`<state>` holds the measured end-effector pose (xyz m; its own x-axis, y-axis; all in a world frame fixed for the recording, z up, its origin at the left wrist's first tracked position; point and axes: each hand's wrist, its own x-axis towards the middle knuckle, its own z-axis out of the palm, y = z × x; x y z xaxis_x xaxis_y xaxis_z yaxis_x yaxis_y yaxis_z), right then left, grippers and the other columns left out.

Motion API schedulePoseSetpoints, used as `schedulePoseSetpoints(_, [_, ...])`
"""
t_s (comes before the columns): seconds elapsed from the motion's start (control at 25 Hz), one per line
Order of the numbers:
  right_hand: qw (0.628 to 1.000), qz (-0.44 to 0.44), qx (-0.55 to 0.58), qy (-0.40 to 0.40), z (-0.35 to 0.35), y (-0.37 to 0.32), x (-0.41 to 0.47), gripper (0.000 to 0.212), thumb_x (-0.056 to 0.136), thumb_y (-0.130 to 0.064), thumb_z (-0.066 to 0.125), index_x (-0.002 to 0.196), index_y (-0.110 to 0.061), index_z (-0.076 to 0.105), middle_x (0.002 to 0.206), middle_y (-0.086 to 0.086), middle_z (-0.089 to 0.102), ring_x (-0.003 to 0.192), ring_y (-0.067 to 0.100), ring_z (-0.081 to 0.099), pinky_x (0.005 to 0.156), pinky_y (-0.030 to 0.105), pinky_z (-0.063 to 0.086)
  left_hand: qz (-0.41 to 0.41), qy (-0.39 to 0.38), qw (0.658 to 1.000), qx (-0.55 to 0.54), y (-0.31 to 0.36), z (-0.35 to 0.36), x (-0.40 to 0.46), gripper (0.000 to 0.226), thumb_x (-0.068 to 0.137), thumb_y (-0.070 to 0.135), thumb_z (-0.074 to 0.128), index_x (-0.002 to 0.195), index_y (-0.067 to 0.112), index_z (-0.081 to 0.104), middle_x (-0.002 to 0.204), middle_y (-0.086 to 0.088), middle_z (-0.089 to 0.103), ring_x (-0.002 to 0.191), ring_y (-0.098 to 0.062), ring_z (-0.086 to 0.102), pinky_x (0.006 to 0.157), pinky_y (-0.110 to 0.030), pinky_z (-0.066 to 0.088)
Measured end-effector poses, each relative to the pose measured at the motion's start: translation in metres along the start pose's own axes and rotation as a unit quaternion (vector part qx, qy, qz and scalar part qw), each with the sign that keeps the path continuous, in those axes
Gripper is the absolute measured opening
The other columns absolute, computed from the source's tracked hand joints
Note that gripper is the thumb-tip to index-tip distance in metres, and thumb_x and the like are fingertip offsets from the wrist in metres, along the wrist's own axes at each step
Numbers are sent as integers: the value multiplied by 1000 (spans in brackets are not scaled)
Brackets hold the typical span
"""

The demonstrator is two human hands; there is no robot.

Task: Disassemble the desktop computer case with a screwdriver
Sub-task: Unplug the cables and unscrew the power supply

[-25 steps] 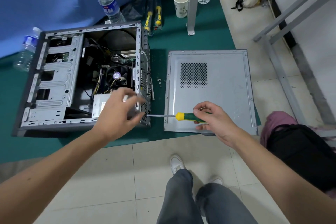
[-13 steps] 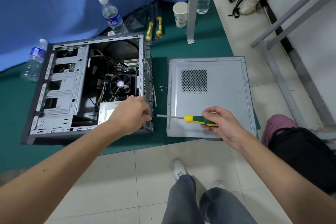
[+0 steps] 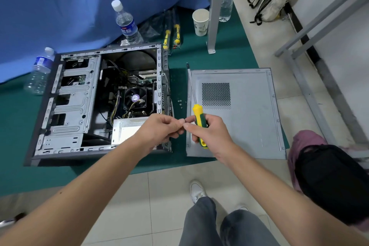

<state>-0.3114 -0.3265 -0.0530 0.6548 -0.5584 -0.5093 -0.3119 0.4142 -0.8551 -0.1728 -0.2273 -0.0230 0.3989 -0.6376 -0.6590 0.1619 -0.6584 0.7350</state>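
Computer case (image 3: pixel 75 106) open | right hand (image 3: pixel 209 134) grips screwdriver (image 3: pixel 199 118) | labels unreadable

Green mat (image 3: pixel 180 84) strip between case (image 3: pixel 95 102) and panel (image 3: pixel 245 118) passable

text: none legible | water bottle (image 3: pixel 127 24) beyond the left hand (image 3: pixel 159 129): blue label, white characters too blurred to read | paper cup (image 3: pixel 200 22): faint print, unreadable

Even, soft indoor light, faint shadows (edges bow from wide-angle distortion), slight motion blur.
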Motion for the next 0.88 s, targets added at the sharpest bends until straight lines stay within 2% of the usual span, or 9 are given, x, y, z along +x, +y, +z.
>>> schedulePoseSetpoints(0.16, [999, -38, -37, -9, 8, 4, 5, 7, 82, -16, 75, 82, -20, 68, 60, -7, 64, 49, 12, 56, 52, 21, 47, -9, -19, 999, -28, -1, -6, 4, 28, 92, 30, 66, 74, 9, 72, 69, -1, 68, 54, -5, 55, 42, -16, 33])
schedulePoseSetpoints(0.24, [998, -52, -41, 7, 12, 8, 12, 7, 80, -21, 72, 76, -23, 68, 58, -8, 60, 49, 12, 56, 50, 20, 47, 57, 34, 995, 72, -3, -8, 8, 30, 95, 30, 63, 76, 9, 73, 63, 4, 67, 51, -5, 54, 45, -17, 34])
schedulePoseSetpoints(0.28, [998, -50, -38, 24, 13, 11, 17, 5, 77, -23, 70, 73, -25, 67, 59, -8, 58, 49, 12, 57, 50, 20, 47, 113, 102, 973, 174, -6, -12, 12, 30, 97, 31, 60, 80, 9, 73, 66, 4, 67, 55, -6, 55, 49, -18, 36])
schedulePoseSetpoints(0.36, [997, -26, -40, 64, 13, 19, 31, 7, 75, -23, 65, 70, -27, 66, 62, -7, 58, 50, 12, 58, 51, 22, 47, 219, 240, 874, 361, -17, -23, 21, 24, 100, 29, 55, 100, 10, 69, 90, -3, 65, 83, -18, 55, 71, -24, 40])
schedulePoseSetpoints(0.4, [996, -10, -49, 76, 12, 24, 40, 8, 75, -20, 64, 69, -25, 66, 64, -6, 58, 51, 12, 59, 53, 23, 47, 229, 272, 845, 399, -24, -29, 25, 25, 100, 30, 52, 114, 12, 64, 104, -6, 61, 97, -24, 51, 83, -31, 39])
schedulePoseSetpoints(0.48, [992, 20, -85, 86, 9, 37, 59, 9, 75, -15, 63, 70, -21, 65, 65, -4, 57, 53, 14, 59, 54, 26, 48, 179, 280, 846, 417, -37, -34, 32, 39, 102, 40, 43, 134, 19, 50, 122, -8, 54, 115, -30, 44, 96, -43, 34])
schedulePoseSetpoints(0.56, [986, 32, -121, 107, 10, 48, 79, 8, 76, -12, 63, 70, -18, 65, 61, -4, 57, 55, 14, 57, 57, 31, 51, 148, 271, 849, 429, -48, -34, 41, 48, 102, 50, 29, 142, 26, 37, 128, -6, 55, 121, -29, 43, 100, -49, 32])
schedulePoseSetpoints(0.68, [973, 13, -180, 144, 16, 59, 108, 15, 81, -16, 65, 66, -15, 61, 57, -3, 51, 55, 16, 48, 56, 28, 43, 150, 267, 843, 443, -54, -36, 46, 55, 99, 56, 17, 146, 30, 29, 128, -2, 57, 121, -27, 45, 99, -51, 33])
schedulePoseSetpoints(0.88, [941, 9, -284, 186, 31, 70, 144, 31, 86, -22, 65, 59, -17, 52, 53, -6, 44, 49, 13, 38, 46, 26, 28, 150, 267, 835, 457, -55, -36, 46, 59, 98, 56, 13, 149, 29, 25, 126, -1, 58, 118, -25, 47, 98, -50, 35])
